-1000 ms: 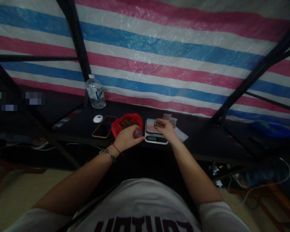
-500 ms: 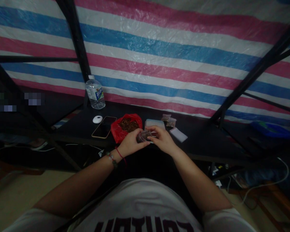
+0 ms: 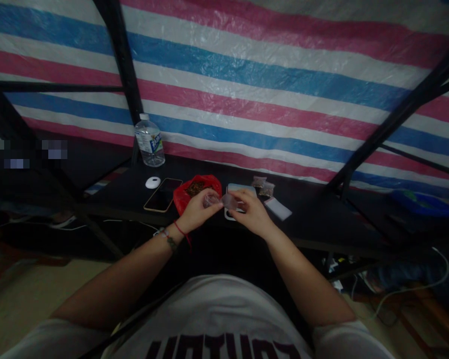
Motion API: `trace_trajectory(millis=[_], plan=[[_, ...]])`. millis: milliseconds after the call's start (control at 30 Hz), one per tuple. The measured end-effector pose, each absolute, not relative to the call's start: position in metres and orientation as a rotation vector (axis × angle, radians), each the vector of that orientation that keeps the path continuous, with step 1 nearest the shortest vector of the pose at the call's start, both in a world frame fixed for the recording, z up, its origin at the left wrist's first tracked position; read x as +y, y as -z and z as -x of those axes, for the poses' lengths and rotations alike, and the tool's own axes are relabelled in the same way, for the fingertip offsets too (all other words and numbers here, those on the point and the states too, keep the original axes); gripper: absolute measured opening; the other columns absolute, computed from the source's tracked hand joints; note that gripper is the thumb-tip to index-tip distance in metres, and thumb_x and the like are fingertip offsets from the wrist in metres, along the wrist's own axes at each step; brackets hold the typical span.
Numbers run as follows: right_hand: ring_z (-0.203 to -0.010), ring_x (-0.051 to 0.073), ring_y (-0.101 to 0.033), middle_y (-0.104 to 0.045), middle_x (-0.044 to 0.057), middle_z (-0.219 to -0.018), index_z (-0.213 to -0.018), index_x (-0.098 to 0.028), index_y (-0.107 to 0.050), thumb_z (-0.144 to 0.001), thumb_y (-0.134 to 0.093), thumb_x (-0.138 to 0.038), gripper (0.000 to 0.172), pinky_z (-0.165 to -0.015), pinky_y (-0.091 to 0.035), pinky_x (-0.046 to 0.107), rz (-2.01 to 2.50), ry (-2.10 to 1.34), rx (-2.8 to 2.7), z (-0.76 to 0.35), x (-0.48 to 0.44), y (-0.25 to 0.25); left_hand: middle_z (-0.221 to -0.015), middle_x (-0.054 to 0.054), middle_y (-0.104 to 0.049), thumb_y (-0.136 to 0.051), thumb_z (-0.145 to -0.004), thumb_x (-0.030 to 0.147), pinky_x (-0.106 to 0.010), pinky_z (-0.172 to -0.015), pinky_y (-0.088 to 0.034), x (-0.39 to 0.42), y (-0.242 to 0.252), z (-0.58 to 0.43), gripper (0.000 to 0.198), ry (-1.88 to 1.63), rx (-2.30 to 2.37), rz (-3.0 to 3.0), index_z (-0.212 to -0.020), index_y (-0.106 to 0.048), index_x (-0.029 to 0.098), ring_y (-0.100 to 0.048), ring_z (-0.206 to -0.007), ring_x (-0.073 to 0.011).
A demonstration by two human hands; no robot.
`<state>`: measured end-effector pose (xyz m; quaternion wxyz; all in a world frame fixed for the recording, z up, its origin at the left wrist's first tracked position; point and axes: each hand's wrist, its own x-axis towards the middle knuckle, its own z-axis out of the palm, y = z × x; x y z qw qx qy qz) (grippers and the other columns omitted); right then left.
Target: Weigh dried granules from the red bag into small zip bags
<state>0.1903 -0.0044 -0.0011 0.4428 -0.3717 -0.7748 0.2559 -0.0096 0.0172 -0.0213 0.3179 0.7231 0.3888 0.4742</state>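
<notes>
My left hand (image 3: pixel 199 208) grips a small clear plastic cup (image 3: pixel 211 200), tilted with its round mouth showing. My right hand (image 3: pixel 251 212) has its fingers closed around a second small see-through cup (image 3: pixel 230 202). The two cups are close together; whether they touch is not clear. Just beyond my left hand lies an open red plastic bag (image 3: pixel 208 181) with brown loose pieces (image 3: pixel 194 187) inside. Under and behind my right hand is a flat, pale device (image 3: pixel 241 188), partly covered.
Left of the bag lie a phone (image 3: pixel 163 194) and a white oval object (image 3: pixel 152 182). A clear plastic bottle (image 3: pixel 150 142) stands behind them. To the right are small filled bags (image 3: pixel 266 189) and a white stack of sheets (image 3: pixel 278 209). Black posts (image 3: pixel 125 65) frame the table (image 3: pixel 310 214).
The brownish, stacked-looking piece between my hands has come apart into two clear cups, one in each hand. My left hand has shifted slightly left, and its cup has tilted.
</notes>
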Motion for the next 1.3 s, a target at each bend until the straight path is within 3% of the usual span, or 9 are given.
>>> trace_trajectory(millis=[100,267,400,667,900,1067,1300], plan=[[-0.093,0.017,-0.059,-0.053,0.008,-0.113,-0.112,-0.022,-0.063,-0.071,-0.064,-0.015,0.042,-0.076,-0.056,0.031,0.972,-0.604,-1.864,-0.184,0.011,0.002,-0.093,-0.005,-0.067,-0.061,-0.075,0.052,-0.03,-0.077,-0.048,0.03,0.011,0.03,0.04,-1.253,1.244,-1.914,-0.095,-0.059,0.017,-0.063,-0.084,-0.0195],[-0.09,0.017,-0.061,-0.064,0.007,-0.102,-0.106,-0.017,-0.065,-0.071,-0.06,-0.011,0.036,-0.08,-0.052,0.031,1.168,-0.516,-2.029,-0.159,0.059,0.016,-0.086,-0.006,-0.067,-0.061,-0.074,0.054,-0.029,-0.07,-0.047,0.053,0.013,0.059,0.044,-1.039,1.818,-1.983,-0.099,-0.058,0.018,-0.064,-0.078,-0.0217],[-0.096,0.02,-0.06,-0.066,0.01,-0.102,-0.104,-0.014,-0.067,-0.074,-0.056,-0.009,0.032,-0.089,-0.046,0.032,1.308,-0.277,-2.304,-0.136,0.093,0.025,-0.087,-0.01,-0.069,-0.057,-0.077,0.049,-0.03,-0.069,-0.046,0.07,0.028,0.063,0.04,-0.796,1.93,-2.086,-0.101,-0.057,0.017,-0.066,-0.08,-0.0247],[-0.099,0.022,-0.059,-0.061,0.014,-0.113,-0.114,-0.014,-0.063,-0.085,-0.042,-0.008,0.036,-0.089,-0.044,0.03,1.428,-0.011,-2.617,-0.113,0.119,0.032,-0.087,-0.014,-0.07,-0.058,-0.076,0.03,-0.03,-0.073,-0.046,0.097,0.043,0.067,0.026,-0.651,1.931,-2.141,-0.097,-0.06,0.015,-0.067,-0.083,-0.0269],[-0.102,0.02,-0.058,-0.063,0.012,-0.111,-0.11,-0.014,-0.066,-0.081,-0.049,-0.008,0.034,-0.09,-0.042,0.028,1.316,-0.15,-2.662,-0.108,0.135,0.032,-0.086,-0.012,-0.07,-0.06,-0.074,0.027,-0.029,-0.07,-0.046,0.102,0.046,0.069,0.022,-0.641,1.911,-2.177,-0.093,-0.062,0.016,-0.067,-0.08,-0.0249],[-0.092,0.019,-0.063,-0.07,0.007,-0.101,-0.102,-0.016,-0.069,-0.075,-0.06,-0.01,0.029,-0.083,-0.044,0.025,1.199,-0.376,-2.687,-0.11,0.138,0.031,-0.085,-0.011,-0.07,-0.058,-0.076,0.027,-0.028,-0.068,-0.045,0.103,0.048,0.068,0.02,-0.65,1.91,-2.163,-0.093,-0.063,0.017,-0.066,-0.077,-0.0234],[-0.09,0.02,-0.063,-0.069,0.012,-0.101,-0.097,-0.013,-0.069,-0.074,-0.056,-0.006,0.027,-0.082,-0.044,0.027,1.252,-0.37,-2.652,-0.098,0.136,0.036,-0.087,-0.009,-0.07,-0.059,-0.076,0.027,-0.027,-0.07,-0.044,0.102,0.047,0.065,0.019,-0.696,1.835,-2.168,-0.093,-0.062,0.017,-0.064,-0.077,-0.0206]])
